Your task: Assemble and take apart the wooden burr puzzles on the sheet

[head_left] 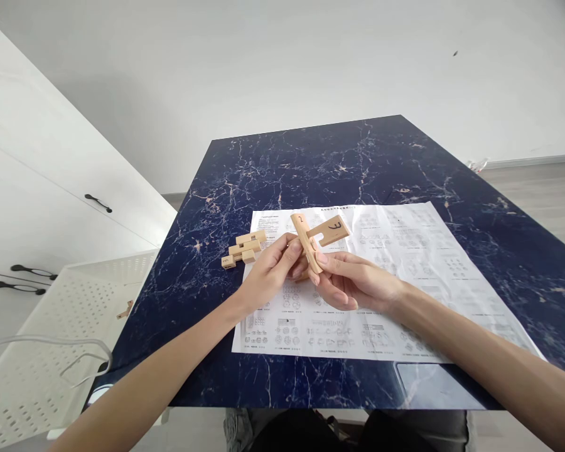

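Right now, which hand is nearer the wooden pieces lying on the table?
Left. The left hand is just right of the wooden pieces; the right hand is farther right.

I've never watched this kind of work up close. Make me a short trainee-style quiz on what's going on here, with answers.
1. True or false: the group of loose wooden pieces is on the left of the left hand.

2. What lies on the table beneath the left hand and the right hand?
A) a towel
B) a printed sheet
C) a tray

3. Fill in the number: the notched piece, sticking out to the right of the held piece marked 2, bears a ____.

Key: 1. True; 2. B; 3. 3
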